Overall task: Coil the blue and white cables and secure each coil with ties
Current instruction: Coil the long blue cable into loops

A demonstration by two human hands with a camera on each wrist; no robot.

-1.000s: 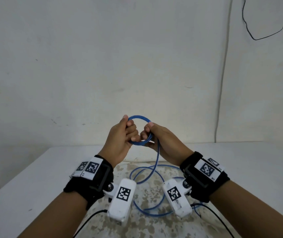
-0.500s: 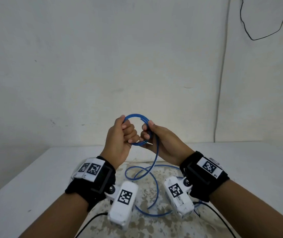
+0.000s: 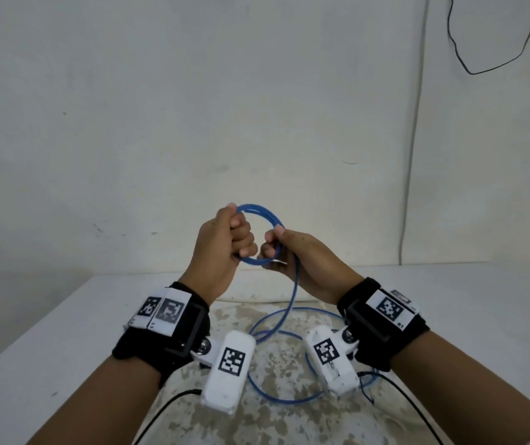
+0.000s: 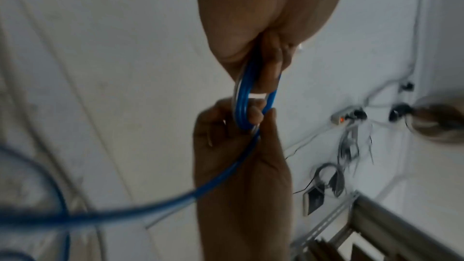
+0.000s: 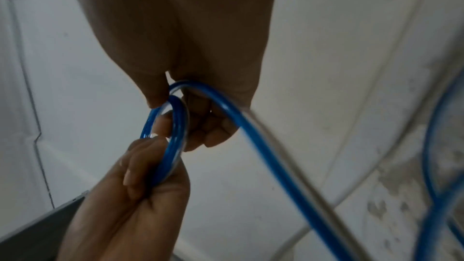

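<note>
No words, brand names or numbers can be read anywhere. The only signs are black-and-white square code markers: two on the left wrist band [image 3: 160, 311], one on the right wrist band [image 3: 389, 309], and one on each white camera housing [image 3: 232, 361] [image 3: 327, 351] under the wrists.

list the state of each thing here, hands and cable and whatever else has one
left hand: raised above the table, fingers curled round the left side of the coil
right hand: raised, pinches the right side of the coil
blue cable: partly coiled, a small ring of several turns held between both hands, the rest trails down in loose loops
patterned mat: flat on the table, loose cable loops on it
</note>
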